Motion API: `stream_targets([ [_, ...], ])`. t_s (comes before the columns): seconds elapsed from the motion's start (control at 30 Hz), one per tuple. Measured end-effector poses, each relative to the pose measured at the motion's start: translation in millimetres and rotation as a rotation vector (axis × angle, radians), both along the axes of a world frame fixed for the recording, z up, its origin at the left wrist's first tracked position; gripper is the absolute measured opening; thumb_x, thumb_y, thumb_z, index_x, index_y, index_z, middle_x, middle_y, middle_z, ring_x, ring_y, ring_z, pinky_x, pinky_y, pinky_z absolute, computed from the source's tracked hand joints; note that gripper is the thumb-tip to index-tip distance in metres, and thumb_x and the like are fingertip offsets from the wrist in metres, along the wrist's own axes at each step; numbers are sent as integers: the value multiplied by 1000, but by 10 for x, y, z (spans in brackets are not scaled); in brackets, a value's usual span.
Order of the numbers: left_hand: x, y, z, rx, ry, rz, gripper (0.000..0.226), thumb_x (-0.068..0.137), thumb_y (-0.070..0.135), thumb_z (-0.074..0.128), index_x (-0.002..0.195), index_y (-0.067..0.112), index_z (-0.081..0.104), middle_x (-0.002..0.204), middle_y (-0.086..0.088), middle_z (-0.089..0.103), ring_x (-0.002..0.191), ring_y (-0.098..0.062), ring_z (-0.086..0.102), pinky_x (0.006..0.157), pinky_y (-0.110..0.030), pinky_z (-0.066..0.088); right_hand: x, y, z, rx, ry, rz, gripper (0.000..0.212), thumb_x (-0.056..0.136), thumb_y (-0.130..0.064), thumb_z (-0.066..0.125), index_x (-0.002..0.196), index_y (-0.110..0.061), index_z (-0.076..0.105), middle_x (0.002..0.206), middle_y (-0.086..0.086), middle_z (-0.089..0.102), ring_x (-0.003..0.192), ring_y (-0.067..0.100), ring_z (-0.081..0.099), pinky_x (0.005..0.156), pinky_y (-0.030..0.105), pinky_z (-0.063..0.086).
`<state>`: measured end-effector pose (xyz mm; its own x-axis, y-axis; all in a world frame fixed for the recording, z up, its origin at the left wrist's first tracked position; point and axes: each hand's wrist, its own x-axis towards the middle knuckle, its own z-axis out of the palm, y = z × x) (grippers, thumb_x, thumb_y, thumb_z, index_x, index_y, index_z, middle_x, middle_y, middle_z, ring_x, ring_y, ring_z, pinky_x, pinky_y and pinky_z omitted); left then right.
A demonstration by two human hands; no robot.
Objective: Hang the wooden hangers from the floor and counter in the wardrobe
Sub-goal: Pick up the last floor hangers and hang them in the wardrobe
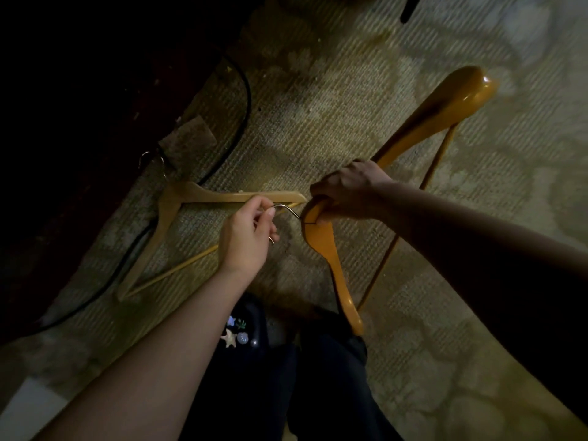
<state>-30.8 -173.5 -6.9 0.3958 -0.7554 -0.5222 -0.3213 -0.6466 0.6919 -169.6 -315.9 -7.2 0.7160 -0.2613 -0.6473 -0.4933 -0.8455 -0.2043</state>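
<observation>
An orange-brown wooden hanger (426,119) is held above the carpet. My right hand (346,190) grips its wooden neck at the middle. My left hand (248,237) pinches its metal hook (286,209), which curls into my fingers. A second, paler wooden hanger (165,218) lies flat on the carpet to the left, its hook (152,160) pointing toward the dark furniture.
Dark furniture (79,106) fills the upper left. A black cable (241,100) runs along the carpet (350,90) beside it and under the pale hanger. My dark trousers and a shoe with small charms (238,332) are at bottom centre.
</observation>
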Motion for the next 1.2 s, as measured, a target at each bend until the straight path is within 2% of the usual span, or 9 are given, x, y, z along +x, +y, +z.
stream_targets([
  [0.17, 273, -111, 305, -76, -78, 10, 15, 95, 17, 46, 83, 21, 54, 64, 5, 53, 50, -13, 55, 56, -34, 51, 166, 57, 284, 140, -116, -149, 38, 84, -55, 52, 109, -26, 53, 103, -2, 61, 99, 20, 58, 78, 33, 43],
  [0.27, 517, -173, 416, -65, -167, -155, 14, 96, 20, 44, 92, 18, 58, 68, 7, 52, 50, -11, 56, 49, -25, 50, 269, 80, 343, 321, -169, -260, 25, 84, -51, 56, 88, -26, 54, 85, -5, 56, 85, 16, 57, 71, 29, 37],
  [0.37, 730, -182, 427, -116, -297, -353, 13, 93, 34, 41, 93, 31, 54, 69, 7, 57, 50, -14, 62, 50, -38, 56, 326, 107, 301, 435, -199, -358, 31, 82, -45, 61, 63, -33, 41, 66, -13, 48, 63, 4, 49, 61, 26, 37],
  [0.57, 838, -115, 313, -174, -284, -480, 19, 92, 42, 38, 96, 31, 52, 69, -3, 60, 49, -20, 61, 49, -44, 53, 311, 314, 206, 592, -288, -429, 32, 85, -30, 64, 65, -39, 39, 62, -15, 45, 57, -1, 45, 56, 16, 33],
  [0.63, 823, -89, 291, -117, -243, -452, 12, 92, 37, 43, 101, 34, 51, 74, -1, 61, 59, -20, 63, 55, -45, 55, 271, 361, 171, 583, -283, -468, 20, 85, -33, 63, 73, -30, 46, 66, -14, 48, 61, 3, 49, 60, 23, 39],
  [0.77, 859, 4, 134, 131, -74, -268, 46, 94, 36, 44, 137, 31, 30, 115, 8, 49, 99, -14, 54, 80, -39, 50, 201, 408, 48, 424, -198, -556, 24, 84, -46, 59, 80, -27, 46, 68, -13, 45, 74, 13, 52, 64, 29, 37],
  [0.9, 1007, 265, -219, 380, -36, -118, 51, 95, 38, 43, 142, 27, 25, 140, -3, 42, 126, -28, 46, 101, -46, 38, 124, 555, -154, 419, -216, -717, 23, 84, -46, 59, 84, -24, 53, 83, -3, 55, 81, 16, 55, 67, 30, 39],
  [1.07, 1207, 580, -715, 537, -124, -24, 60, 91, 31, 52, 143, 16, 26, 149, -12, 32, 136, -33, 33, 111, -48, 30, 55, 746, -517, 556, -290, -949, 16, 83, -41, 62, 92, -29, 62, 77, -13, 57, 80, 8, 57, 61, 20, 44],
  [1.2, 1294, 683, -1040, 493, -183, 126, 77, 85, 25, 63, 146, 22, 15, 154, -13, 21, 140, -33, 26, 112, -52, 28, 94, 895, -875, 664, -346, -1040, 36, 78, -46, 63, 99, -17, 64, 94, 2, 69, 90, 19, 67, 83, 45, 55],
])
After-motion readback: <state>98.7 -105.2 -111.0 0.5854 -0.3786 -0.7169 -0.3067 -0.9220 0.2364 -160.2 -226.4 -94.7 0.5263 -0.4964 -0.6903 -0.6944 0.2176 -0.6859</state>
